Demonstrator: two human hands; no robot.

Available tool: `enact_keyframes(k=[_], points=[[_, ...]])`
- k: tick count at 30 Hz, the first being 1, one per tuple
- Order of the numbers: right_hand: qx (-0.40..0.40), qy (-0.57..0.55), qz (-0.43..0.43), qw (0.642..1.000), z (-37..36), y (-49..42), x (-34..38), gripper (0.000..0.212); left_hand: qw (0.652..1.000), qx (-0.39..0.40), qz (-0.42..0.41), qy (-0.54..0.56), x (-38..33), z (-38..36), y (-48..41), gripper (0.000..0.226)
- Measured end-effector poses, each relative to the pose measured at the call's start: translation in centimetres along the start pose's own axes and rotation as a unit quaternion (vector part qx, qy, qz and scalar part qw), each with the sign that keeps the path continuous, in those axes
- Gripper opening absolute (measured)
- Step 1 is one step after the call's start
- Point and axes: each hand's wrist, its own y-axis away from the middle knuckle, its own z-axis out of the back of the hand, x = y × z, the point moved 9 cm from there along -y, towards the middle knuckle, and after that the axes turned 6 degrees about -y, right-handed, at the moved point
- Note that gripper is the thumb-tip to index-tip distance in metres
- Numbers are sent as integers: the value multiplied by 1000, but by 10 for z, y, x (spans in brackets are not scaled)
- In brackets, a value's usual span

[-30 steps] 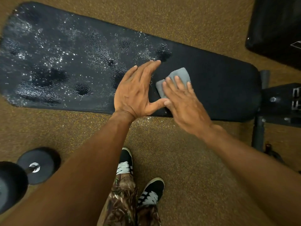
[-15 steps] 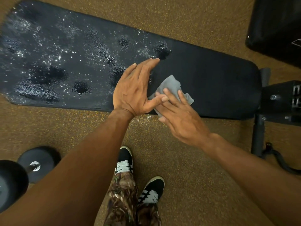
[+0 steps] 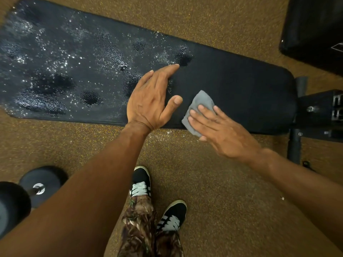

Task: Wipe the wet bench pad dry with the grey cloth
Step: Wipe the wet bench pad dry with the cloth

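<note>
Your right hand (image 3: 220, 128) lies flat with its fingers spread, pressing the grey cloth (image 3: 201, 104) down onto the bench pad (image 3: 241, 86); the grip is a flat-palm press, not a clenched hold, and part of the cloth shows beyond the fingertips. The cloth sits near the front edge of the pad, on the dry-looking section toward the frame end. Your left hand (image 3: 152, 101) rests open and empty on the pad just beside the cloth, thumb pointing toward it, fingers extended across the pad surface. The pad's long axis runs from your left to your right. The wet area (image 3: 55, 71) lies entirely to the left of the cloth, beyond your left hand, with beads and darker pooled patches spread across it toward the far left end. Judged from this layout, the coming stroke must travel leftward along the long axis, and the left hand stands directly in that path; lift it or move it ahead before the cloth passes. A small wet patch (image 3: 183, 54) sits near the rear edge, just past the left fingertips. A dumbbell (image 3: 27, 191) lies on the floor at your lower left, well apart from the pad. The bench frame (image 3: 319, 112) adjoins the pad's right end.
</note>
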Motion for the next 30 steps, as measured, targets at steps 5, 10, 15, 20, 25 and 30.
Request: enact_keyframes(k=[5, 10, 15, 20, 25, 30], points=[[-43, -25, -37, 998, 0, -22, 35, 54, 1000, 0, -1, 1, 0, 1, 0, 90], [-11, -3, -1, 1000, -2, 0, 15, 54, 1000, 3, 0, -12, -1, 0, 0, 90], [-50, -52, -91, 993, 4, -33, 39, 58, 1000, 0, -3, -11, -1, 0, 0, 91], [-28, 0, 22, 999, -7, -14, 44, 54, 1000, 0, 2, -6, 0, 1, -1, 91], [-65, -47, -107, 991, 7, 6, -11, 53, 1000, 1, 5, -10, 1, 0, 0, 95], [-172, -153, -176, 957, 22, -45, 17, 51, 1000, -4, -7, -16, 0, -1, 0, 103]])
